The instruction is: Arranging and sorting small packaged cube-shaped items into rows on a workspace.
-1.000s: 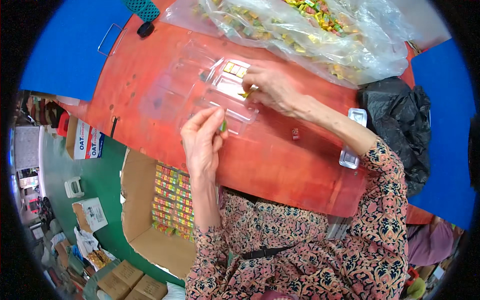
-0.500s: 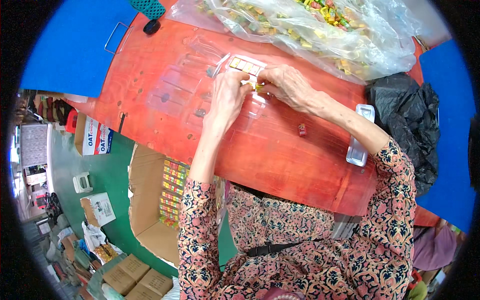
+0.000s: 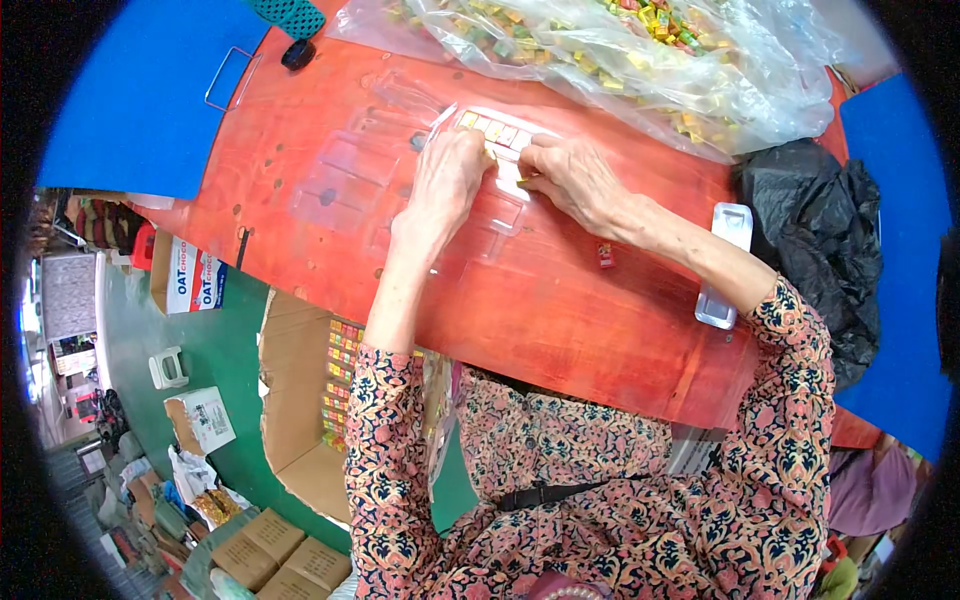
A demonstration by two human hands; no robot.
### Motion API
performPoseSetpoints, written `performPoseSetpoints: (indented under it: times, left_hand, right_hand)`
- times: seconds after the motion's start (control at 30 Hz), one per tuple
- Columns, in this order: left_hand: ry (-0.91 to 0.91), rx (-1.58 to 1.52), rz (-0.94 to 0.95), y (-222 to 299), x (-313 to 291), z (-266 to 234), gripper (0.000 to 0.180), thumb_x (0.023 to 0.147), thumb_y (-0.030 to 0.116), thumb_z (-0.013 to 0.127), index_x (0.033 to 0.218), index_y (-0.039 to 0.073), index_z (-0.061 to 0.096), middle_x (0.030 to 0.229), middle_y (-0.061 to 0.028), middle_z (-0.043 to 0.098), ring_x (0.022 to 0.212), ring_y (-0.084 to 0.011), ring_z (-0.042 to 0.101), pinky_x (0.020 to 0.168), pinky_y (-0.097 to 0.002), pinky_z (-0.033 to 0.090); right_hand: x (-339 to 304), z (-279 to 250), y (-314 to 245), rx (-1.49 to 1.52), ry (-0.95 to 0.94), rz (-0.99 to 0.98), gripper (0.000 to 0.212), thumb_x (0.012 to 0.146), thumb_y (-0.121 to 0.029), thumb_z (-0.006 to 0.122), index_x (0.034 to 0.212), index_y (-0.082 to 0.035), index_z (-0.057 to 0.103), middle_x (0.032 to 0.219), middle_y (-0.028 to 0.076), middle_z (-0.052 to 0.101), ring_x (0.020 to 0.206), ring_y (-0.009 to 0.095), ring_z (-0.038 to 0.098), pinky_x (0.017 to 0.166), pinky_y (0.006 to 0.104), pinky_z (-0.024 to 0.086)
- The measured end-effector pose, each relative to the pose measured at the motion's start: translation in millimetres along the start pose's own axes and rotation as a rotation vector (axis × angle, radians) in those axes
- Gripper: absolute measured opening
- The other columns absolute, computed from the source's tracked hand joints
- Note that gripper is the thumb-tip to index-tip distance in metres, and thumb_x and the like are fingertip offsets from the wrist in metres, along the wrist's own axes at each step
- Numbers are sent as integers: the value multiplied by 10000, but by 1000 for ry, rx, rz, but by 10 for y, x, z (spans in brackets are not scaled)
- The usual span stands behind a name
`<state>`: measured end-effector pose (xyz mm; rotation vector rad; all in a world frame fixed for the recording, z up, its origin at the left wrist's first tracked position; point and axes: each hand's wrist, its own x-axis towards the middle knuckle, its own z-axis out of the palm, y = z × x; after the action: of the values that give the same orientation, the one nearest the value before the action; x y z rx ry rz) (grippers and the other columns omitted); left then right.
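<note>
Where a row of small wrapped pieces (image 3: 492, 130) sits in the upper compartment of a clear plastic tray (image 3: 508, 183), a person's two bare hands meet over the compartment just below. The left hand (image 3: 455, 168) is curled, its fingertips bunched at the tray's left side; the right hand (image 3: 572, 183) comes from the other side, thumb and forefinger close together, with a bit of yellow at their tips. The fingertips are small and partly hidden, so I cannot tell whether either hand pinches a piece. Beneath the tray is a red tabletop (image 3: 560, 320). One loose red piece (image 3: 605, 254) lies near the right wrist. Farther right are a shiny narrow container (image 3: 733, 226) and a crumpled black bag (image 3: 815, 250). A large clear bag (image 3: 760, 100) of colourful pieces lies beyond the hands; an open cardboard box (image 3: 295, 400) stands below the table's left edge.
</note>
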<state>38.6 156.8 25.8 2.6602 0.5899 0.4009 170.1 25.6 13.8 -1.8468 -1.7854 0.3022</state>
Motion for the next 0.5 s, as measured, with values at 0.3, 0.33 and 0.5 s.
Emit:
performPoseSetpoints:
  times: [0.3,0.33,0.5]
  left_hand:
    - [91,-42,-45,-89,-29,26,153,697,90,637,703,-61,614,657,-244,572,657,-371,586,599,-413,440]
    - [91,-42,-47,-88,-25,26,153,697,90,637,703,-61,614,657,-244,572,657,-371,586,599,-413,440]
    - [106,-140,-160,-32,-4,-19,156,679,80,647,761,-53,651,645,-233,587,616,-300,620,588,-381,456]
  right_hand:
    - [136,8,38,-210,135,-461,152,738,-86,528,885,-51,547,870,84,526,822,246,560,678,341,482]
    - [157,4,58,-217,121,-499,143,735,-90,526,872,-53,547,864,81,519,828,240,557,685,337,480]
    - [115,32,96,-213,73,-486,133,734,-94,525,855,-51,561,871,73,514,851,240,552,696,337,475]
